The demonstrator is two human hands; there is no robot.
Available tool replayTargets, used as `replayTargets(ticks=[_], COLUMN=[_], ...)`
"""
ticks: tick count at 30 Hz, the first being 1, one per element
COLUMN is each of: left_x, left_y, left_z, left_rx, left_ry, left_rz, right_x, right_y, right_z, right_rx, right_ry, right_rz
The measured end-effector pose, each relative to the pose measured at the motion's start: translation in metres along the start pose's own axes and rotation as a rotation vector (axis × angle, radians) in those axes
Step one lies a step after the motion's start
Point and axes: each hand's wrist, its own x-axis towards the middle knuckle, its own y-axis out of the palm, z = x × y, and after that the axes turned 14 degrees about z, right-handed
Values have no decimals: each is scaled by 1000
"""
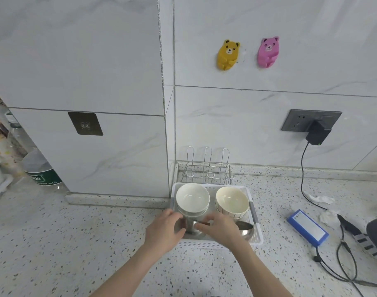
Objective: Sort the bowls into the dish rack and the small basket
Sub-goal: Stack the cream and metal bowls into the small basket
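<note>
Both hands reach into the white basket (257, 228) on the tabletop (97, 243). The left hand (165, 230) and right hand (220, 229) curl their fingers round a steel bowl (190, 228). 2 stacks of white bowls (193, 198) sit behind it; the wire rack (208, 168) stands beyond.

A: The white basket (256, 230) at six o'clock looks like matt perforated plastic, and the rack (207, 168) behind it is thin shiny metal wire.

B: The two bowls (192, 198) look like glossy glazed ceramic. The metal bowls (245, 229) under the hands look like brushed steel. The counter (76, 243) is smooth speckled stone.
</note>
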Motion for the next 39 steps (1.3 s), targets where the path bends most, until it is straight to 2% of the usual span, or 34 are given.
replayTargets(ticks=[7, 11, 14, 19, 21, 25, 27, 33, 39], left_x=[2, 2, -6, -43, -61, -94, -108, -133, -138], left_y=[9, 12, 12, 11, 21, 58, 78, 110, 117], left_z=[0, 2, 2, -1, -2, -8, -11, -17, -25], left_rx=[55, 58, 5, -169, -212, -274, -261, -269, -471], left_ry=[-4, 11, 29, 62, 60, 23, 2, -46, -117], left_rz=[-57, -62, -100, -197, -113, 242, 345, 448, 480], right_x=[-3, -7, -15, -44, -61, -95, -108, -135, -142], right_y=[11, 14, 15, 20, 27, 50, 63, 87, 90], right_z=[0, -1, -5, -17, -24, -43, -54, -76, -83], right_rx=[-19, -11, 20, 154, 237, 381, 428, 470, 505], right_ry=[37, 28, -2, 3, 1, 91, 143, 227, 220], right_rz=[-58, -38, -33, -165, -214, -264, -265, -219, -163])
